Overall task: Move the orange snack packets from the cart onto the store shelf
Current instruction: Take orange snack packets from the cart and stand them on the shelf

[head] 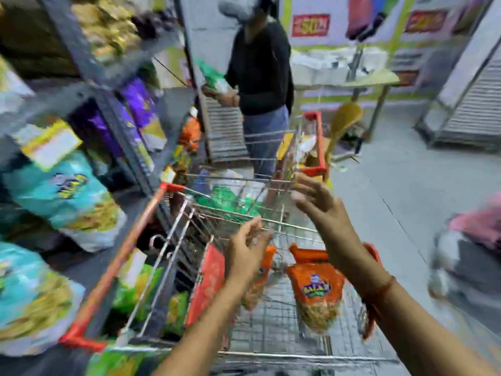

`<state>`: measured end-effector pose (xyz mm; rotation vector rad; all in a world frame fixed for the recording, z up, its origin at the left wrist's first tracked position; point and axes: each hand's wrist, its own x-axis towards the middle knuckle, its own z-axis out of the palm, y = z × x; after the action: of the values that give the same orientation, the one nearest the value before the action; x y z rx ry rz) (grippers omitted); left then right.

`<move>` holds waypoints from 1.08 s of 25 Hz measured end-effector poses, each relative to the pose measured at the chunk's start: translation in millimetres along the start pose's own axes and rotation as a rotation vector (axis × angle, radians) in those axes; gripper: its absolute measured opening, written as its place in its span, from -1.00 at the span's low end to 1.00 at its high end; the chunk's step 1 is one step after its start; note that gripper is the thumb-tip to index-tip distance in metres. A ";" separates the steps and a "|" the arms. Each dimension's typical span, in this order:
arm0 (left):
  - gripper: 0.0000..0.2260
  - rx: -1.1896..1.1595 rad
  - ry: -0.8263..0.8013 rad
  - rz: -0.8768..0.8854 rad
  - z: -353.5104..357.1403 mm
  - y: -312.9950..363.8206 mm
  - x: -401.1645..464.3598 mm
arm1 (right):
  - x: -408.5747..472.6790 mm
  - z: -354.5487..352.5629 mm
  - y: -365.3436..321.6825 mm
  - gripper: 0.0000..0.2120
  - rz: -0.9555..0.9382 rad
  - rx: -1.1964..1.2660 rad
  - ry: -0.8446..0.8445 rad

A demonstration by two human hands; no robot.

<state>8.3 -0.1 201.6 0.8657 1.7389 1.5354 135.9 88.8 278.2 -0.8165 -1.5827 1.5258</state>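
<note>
We hold our left hand and right hand above the cart, fingers spread and empty. The cart sits close against the shelf on our left, open floor on the right. An orange packet lies in the basket near the right rim, below our fingers, untouched.

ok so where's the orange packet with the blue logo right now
In the head view the orange packet lies in the near end of the wire cart, right of centre, below the open right hand and beside a second orange packet.
</note>
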 end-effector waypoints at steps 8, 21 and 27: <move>-0.35 0.507 -0.502 -0.646 94.4 -266.3 43.9 | -24.2 -149.3 293.5 -0.34 0.933 -0.797 -0.260; -0.03 0.349 -0.578 -0.898 136.9 -363.0 44.5 | -37.0 -171.9 427.2 -0.38 1.146 -0.363 -0.186; -0.23 0.336 -0.538 -0.781 102.7 -317.9 47.9 | -36.4 -146.3 389.7 -0.52 0.998 -0.266 -0.188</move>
<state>47.6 67.0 -126.8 0.5622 1.6425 0.4565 255.1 159.2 -116.0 -1.8437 -1.6081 2.1164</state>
